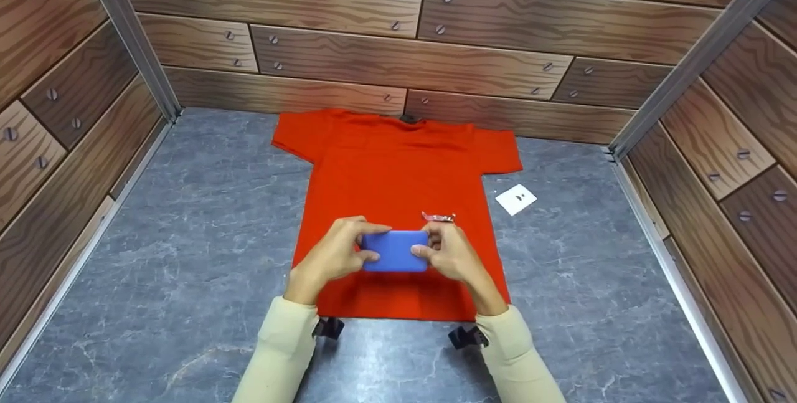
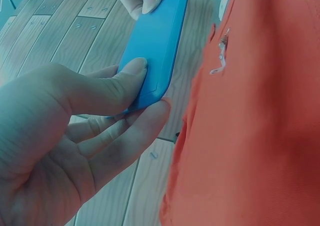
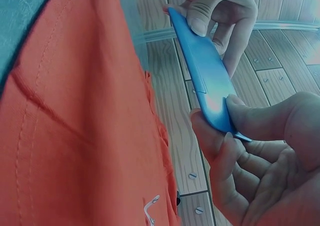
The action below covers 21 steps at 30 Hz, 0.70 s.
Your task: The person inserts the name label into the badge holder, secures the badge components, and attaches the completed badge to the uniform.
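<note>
A flat blue plastic case (image 1: pixel 395 251) with rounded corners is held level between both hands, over the lower half of a spread red T-shirt (image 1: pixel 398 179). My left hand (image 1: pixel 337 247) pinches its left end, thumb on the near face and fingers on the edge and behind. At the right end my right hand (image 1: pixel 452 250) grips it the same way, with the thumb pressing the face. A thin seam runs along the side of the case in the right wrist view. On the shirt, just beyond the right fingers, lies a small shiny silvery strip (image 1: pixel 439 217).
Right of the shirt, a white square card (image 1: pixel 516 199) with a dark mark lies on the grey marbled surface (image 1: pixel 205 203). Wood-patterned panels (image 1: pixel 348 48) wall in the back and both sides, with metal strips (image 1: pixel 703 54) at the corners.
</note>
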Motion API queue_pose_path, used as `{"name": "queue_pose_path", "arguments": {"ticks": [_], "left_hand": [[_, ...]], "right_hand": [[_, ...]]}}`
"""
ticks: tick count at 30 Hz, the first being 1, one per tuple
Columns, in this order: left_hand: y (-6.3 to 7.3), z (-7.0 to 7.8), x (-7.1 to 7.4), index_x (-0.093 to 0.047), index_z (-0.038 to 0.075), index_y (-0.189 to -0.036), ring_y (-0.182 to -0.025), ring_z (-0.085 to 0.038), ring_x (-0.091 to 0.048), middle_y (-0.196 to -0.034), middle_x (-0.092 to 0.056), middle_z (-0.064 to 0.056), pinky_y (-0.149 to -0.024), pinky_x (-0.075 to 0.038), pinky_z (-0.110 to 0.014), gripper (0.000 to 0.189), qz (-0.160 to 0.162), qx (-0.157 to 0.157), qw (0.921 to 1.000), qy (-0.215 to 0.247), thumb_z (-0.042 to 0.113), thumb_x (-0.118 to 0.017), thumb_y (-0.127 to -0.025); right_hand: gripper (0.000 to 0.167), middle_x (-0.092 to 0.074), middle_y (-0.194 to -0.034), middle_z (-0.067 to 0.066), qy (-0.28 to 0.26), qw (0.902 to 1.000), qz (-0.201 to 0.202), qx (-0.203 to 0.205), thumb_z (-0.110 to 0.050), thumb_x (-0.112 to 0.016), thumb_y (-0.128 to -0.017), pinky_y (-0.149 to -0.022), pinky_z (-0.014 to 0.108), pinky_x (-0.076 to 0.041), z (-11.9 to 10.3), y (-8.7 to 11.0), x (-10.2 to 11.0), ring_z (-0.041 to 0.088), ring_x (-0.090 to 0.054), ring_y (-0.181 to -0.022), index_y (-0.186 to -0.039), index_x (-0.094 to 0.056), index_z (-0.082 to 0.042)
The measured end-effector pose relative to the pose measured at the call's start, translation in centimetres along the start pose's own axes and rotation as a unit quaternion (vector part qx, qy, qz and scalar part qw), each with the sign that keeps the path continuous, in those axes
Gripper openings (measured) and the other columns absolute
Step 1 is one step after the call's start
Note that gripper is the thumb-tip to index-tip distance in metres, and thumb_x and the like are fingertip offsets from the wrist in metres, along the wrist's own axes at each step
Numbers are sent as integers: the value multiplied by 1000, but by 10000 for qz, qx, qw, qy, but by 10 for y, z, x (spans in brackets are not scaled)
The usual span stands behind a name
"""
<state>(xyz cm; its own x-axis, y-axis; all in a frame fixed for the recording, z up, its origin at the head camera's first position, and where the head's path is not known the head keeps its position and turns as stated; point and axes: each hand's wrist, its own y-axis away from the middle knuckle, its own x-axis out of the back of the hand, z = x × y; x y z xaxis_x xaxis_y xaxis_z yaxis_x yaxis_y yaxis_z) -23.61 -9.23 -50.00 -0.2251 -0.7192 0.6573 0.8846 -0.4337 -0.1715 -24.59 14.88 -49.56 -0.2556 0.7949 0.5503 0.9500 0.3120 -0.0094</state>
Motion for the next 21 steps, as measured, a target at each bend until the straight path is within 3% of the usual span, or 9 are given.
{"name": "queue_pose_path", "arguments": {"ticks": [6,21], "left_hand": [[1,0,-2,-73,12,-130,-85,-20,-59,-97,-69,-11,-80,-60,-43,46,-24,-20,10000,50,2,-82,-86],[1,0,-2,-72,14,-131,-86,-18,-58,-102,-72,-9,-78,-56,-33,47,-102,61,9999,-102,6,-82,-86]], "right_hand": [[9,-69,-79,13,4,9999,-71,-72,0,-75,-91,-62,25,-53,-1,2,0,13,-60,-64,-90,-67,3],[7,-70,-82,14,-45,9996,-223,-180,-1,-73,-92,-65,26,-56,-2,2,1,14,-62,-67,-93,-68,3]]}}
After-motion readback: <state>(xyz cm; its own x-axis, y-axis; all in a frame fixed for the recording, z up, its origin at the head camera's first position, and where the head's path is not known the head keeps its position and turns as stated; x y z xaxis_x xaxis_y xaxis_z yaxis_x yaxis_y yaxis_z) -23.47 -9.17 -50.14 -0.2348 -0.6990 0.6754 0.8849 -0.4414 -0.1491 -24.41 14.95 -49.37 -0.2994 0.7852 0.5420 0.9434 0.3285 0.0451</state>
